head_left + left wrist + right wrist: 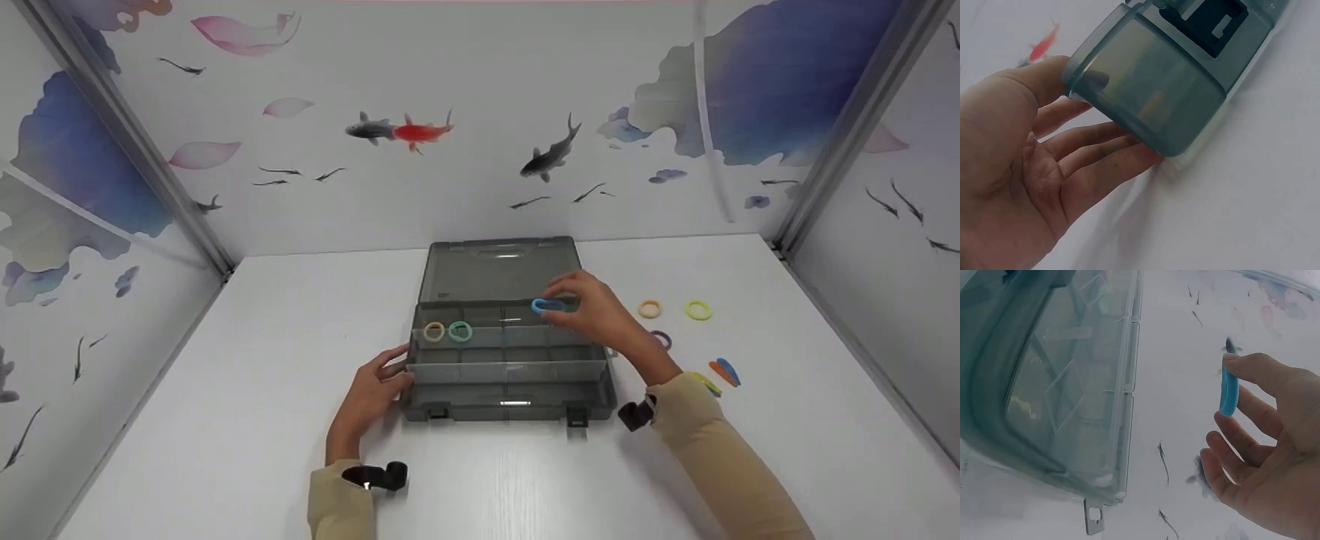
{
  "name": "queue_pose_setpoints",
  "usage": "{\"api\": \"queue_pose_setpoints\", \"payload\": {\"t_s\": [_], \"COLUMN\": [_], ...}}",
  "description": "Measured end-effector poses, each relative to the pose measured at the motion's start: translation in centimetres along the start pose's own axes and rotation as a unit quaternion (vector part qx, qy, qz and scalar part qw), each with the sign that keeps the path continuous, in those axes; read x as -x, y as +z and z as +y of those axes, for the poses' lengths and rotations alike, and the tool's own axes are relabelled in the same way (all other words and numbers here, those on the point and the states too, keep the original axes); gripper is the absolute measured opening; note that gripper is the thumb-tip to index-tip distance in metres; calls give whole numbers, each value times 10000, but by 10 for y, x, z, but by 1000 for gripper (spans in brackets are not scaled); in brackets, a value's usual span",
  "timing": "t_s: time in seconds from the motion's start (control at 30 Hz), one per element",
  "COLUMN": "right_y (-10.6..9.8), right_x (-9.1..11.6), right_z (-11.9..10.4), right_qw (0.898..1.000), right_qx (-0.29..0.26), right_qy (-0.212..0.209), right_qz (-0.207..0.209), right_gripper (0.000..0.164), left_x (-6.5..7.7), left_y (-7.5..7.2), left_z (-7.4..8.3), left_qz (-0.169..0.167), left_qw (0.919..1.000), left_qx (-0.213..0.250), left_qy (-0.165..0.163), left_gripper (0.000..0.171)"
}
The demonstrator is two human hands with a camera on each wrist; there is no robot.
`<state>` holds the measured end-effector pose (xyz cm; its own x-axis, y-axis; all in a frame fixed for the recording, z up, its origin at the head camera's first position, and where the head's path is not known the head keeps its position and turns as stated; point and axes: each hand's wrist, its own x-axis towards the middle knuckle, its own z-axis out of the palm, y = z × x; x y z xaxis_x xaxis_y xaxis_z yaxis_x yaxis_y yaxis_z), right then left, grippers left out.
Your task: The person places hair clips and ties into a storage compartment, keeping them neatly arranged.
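My right hand [592,309] pinches a light-blue hair tie [1229,391] between thumb and fingers, above the back right part of a grey see-through compartment box [480,413]. The other fingers of that hand are loosely bent in the right wrist view. At the box's left side, my left hand [376,390] grips the wall. In the left wrist view its thumb lies at the rim and its fingers reach under the bottom corner. An orange-yellow hair tie [426,332] and a green hair tie [451,332] sit side by side in the back left compartment.
The box's lid [487,270] lies open toward the back wall. To the right on the white table are an orange hair tie [649,301], a yellow-green one [698,302] and a purple one [667,337]. Several more, orange, blue [730,370] and yellow, lie near the right sleeve.
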<state>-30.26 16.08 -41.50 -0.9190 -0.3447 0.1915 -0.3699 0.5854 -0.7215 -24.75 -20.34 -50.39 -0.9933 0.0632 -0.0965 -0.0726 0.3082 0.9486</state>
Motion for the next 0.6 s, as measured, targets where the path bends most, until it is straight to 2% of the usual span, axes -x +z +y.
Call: {"api": "queue_pose_setpoints", "payload": {"t_s": [0.23,0.37,0.5,0.6], "right_y": [7,13,18,24], "right_x": [-23,-34,-43,-50], "right_z": [-8,-9,-9,-11], "right_qw": [9978,9946,9925,9927], "right_qx": [-304,-550,-700,-622], "right_qy": [76,123,223,308], "right_qz": [-589,-872,-974,-989], "right_gripper": [30,32,35,34], "left_x": [0,-1,-1,-1], "left_y": [-2,0,1,1], "left_z": [-3,-5,-6,-5], "left_qz": [52,-19,-50,7], "left_qw": [10000,9999,9997,9997], "left_qx": [-32,102,220,192], "left_qy": [23,54,132,172], "left_gripper": [54,55,55,54]}}
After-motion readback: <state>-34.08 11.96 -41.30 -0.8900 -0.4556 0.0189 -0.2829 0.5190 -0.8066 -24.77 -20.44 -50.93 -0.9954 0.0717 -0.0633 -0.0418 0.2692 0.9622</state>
